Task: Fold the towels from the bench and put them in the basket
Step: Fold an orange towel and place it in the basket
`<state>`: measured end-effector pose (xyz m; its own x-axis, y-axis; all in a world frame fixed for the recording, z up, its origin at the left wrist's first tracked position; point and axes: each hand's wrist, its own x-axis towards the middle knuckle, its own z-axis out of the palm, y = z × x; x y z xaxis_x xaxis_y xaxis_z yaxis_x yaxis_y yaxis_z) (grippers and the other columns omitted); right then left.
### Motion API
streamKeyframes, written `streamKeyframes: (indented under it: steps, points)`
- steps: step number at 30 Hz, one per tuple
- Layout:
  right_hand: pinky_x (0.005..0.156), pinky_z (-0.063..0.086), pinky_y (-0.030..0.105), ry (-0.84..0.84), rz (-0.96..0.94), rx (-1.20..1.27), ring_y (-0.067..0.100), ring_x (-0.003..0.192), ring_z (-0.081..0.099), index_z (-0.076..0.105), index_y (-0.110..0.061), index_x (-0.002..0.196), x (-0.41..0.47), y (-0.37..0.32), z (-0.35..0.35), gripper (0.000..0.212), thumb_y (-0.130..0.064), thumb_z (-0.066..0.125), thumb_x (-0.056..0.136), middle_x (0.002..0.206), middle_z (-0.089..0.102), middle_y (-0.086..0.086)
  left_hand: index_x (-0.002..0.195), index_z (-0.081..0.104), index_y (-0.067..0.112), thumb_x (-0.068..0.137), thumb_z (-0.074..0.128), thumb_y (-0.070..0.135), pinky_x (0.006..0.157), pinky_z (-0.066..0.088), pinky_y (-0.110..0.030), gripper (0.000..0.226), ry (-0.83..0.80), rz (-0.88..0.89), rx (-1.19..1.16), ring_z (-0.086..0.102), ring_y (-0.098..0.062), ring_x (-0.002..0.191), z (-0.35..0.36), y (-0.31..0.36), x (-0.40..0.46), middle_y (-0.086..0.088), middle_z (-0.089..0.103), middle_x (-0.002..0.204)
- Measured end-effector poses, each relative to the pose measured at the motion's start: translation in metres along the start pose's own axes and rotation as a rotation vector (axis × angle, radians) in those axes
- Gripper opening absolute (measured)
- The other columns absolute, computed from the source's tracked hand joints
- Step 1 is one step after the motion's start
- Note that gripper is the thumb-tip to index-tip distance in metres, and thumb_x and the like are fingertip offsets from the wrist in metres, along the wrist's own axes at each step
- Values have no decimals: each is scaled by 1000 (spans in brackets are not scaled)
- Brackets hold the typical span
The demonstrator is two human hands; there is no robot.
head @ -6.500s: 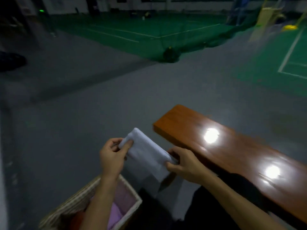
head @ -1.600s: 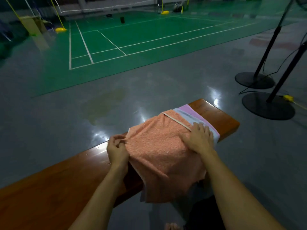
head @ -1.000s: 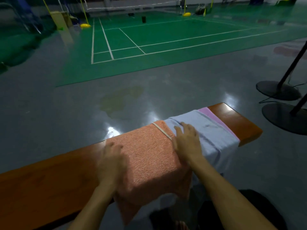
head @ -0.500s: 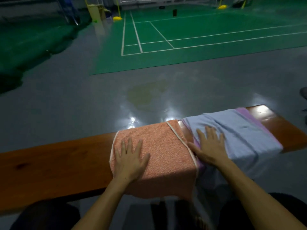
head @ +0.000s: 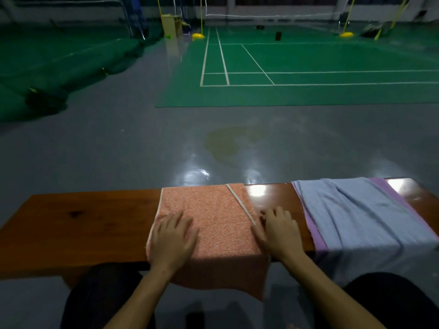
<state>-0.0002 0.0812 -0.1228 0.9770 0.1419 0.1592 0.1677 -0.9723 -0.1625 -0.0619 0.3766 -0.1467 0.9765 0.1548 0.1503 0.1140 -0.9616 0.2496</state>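
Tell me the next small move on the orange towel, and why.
Probably fold the hanging near edge up onto the bench. The orange towel lies spread flat, its front drooping over the edge; the left hand presses it and the right hand rests at its right border.

Bench (head: 83,222): wood, varnished, shining glossy under my hands.
Orange towel (head: 213,222): nubby terry cloth, looking matt.
Blue towel (head: 356,214): smoother cloth, creasing softly, matt.
Floor (head: 142,150): smooth, glossy, reflecting lights.
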Motion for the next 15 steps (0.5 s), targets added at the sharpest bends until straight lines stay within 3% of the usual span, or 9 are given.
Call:
streamKeyframes:
  steps: [3,5,8,11,13,15]
  points:
    - [80,58,35,-20,21,52,18,94,62,61,-24,115,4,-5,-3,31,-49,45,105,112,64,2,127,68,28,100,53,50,104,45,-49,38,147,-185,-35,53,-26,131,-7,-12,8,-3,61,142]
    - [81,60,33,-37,18,37,17,90,66,61,-24,114,6,-6,-8,19,-35,47,108,111,68,1,123,67,25,98,60,54,93,48,-48,39,166,-327,-15,56,-30,118,-10,-16,10,-8,62,132]
    - [83,62,36,-47,61,120,19,87,72,67,-21,111,12,-7,-10,17,-30,53,107,106,72,0,118,65,21,98,56,60,83,54,-42,45,148,-392,-83,63,-23,99,-14,-21,13,-3,67,112]
    - [78,62,43,-114,229,361,20,76,71,71,-14,93,20,-1,-12,21,-31,60,102,87,73,2,101,65,24,103,52,55,70,51,-34,33,107,-447,-173,61,-13,76,-22,-21,14,8,65,87]
    - [72,59,40,-188,336,592,17,67,66,70,-10,78,23,2,-18,33,-31,62,102,73,71,3,94,62,24,104,54,50,65,45,-31,28,84,-472,-356,60,-13,74,-31,-21,14,8,62,84]
    - [75,55,41,-257,458,829,21,72,64,73,-6,81,25,-1,-27,37,-33,60,103,78,72,9,95,61,19,104,59,40,66,49,-34,23,97,-457,-653,64,-21,83,-37,-25,19,0,65,90]
